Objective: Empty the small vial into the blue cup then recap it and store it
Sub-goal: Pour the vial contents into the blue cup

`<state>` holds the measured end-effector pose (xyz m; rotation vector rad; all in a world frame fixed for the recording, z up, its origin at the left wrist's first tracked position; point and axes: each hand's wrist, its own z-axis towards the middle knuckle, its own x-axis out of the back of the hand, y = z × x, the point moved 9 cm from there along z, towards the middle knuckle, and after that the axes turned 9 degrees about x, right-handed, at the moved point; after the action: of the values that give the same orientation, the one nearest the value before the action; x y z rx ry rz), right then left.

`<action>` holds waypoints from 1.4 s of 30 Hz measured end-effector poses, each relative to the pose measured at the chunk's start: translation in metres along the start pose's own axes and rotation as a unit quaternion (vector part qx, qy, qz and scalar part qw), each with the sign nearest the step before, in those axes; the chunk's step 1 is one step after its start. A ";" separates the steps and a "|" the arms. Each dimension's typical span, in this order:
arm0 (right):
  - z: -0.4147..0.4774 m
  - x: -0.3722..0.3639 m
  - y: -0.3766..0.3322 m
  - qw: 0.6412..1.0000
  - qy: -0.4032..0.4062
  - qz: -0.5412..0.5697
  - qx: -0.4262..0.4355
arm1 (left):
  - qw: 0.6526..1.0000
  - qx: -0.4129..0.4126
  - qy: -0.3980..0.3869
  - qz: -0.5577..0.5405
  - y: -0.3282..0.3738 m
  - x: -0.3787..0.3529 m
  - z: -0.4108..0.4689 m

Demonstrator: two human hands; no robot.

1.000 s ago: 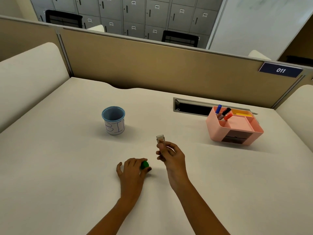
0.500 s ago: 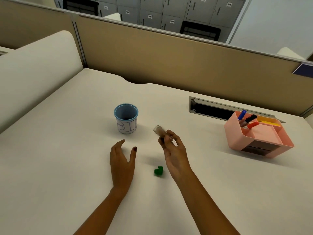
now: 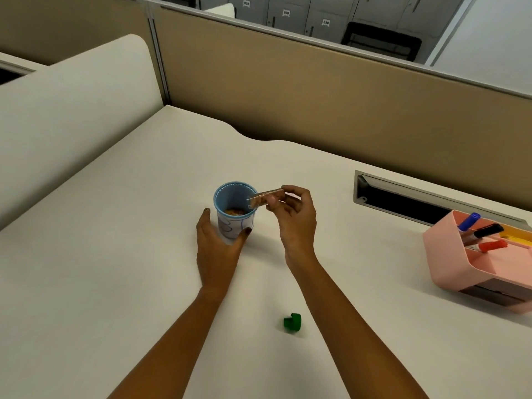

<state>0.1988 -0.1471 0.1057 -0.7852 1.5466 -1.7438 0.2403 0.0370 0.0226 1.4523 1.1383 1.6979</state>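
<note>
- Near the middle of the desk (image 3: 115,283): blue cup (image 3: 234,211), upright, blue inside and at the rim, white lower wall with blue scribbled marks, brownish-orange bits lying at its bottom.
- At the cup's 6 to 7 o'clock: left hand (image 3: 217,249), curled partway around the lower wall, thumb tip touching the wall at 5 o'clock, fingertips at 9 o'clock, palm resting on the desk.
- Just at the cup's 3 o'clock: right hand (image 3: 293,217), pinched shut on the small vial (image 3: 266,198) with thumb and fingertips, raised off the desk.
- Vial itself: small, clear, tipped almost flat, open mouth pointing to 9 o'clock and reaching over the cup's rim, brownish contents visible through the glass, uncapped.
- Toward 5 o'clock from the cup, well apart, between the two forearms: green cap (image 3: 292,322), lying alone on the desk, touched by neither hand.
- Far out at 3 o'clock, at the desk's right edge: pink organizer (image 3: 449,263), with blue, black and red markers (image 3: 483,234) leaning in its back compartment and a yellow compartment behind them.
- Toward 2 o'clock from the cup: grey cable slot (image 3: 403,200) sunk into the desk, beside the beige partition (image 3: 316,105).
</note>
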 end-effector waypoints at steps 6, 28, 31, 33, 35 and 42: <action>0.018 -0.021 -0.013 0.990 -0.040 -0.078 0.111 | 0.994 -0.025 -0.047 -0.094 0.008 -0.010 0.010; 0.015 -0.037 -0.020 0.965 -0.068 -0.129 0.220 | 0.994 -0.013 -0.059 -0.091 0.007 -0.014 0.011; 0.012 -0.026 -0.023 0.978 -0.039 -0.084 0.186 | 0.993 -0.013 -0.060 -0.098 0.008 -0.013 0.012; 0.009 -0.010 -0.022 0.989 -0.006 -0.035 0.142 | 0.991 -0.019 -0.066 -0.111 0.010 -0.011 0.010; 0.004 0.006 -0.012 0.997 0.029 0.026 0.072 | 0.989 -0.021 -0.072 -0.125 0.011 -0.009 0.009; -0.037 0.066 0.035 0.964 0.096 0.214 -0.128 | 0.993 0.005 -0.059 -0.103 -0.005 0.002 -0.017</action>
<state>0.1327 -0.1806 0.0667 -0.3643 1.9320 -1.3489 0.2232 0.0372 0.0189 1.3697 1.1885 1.4476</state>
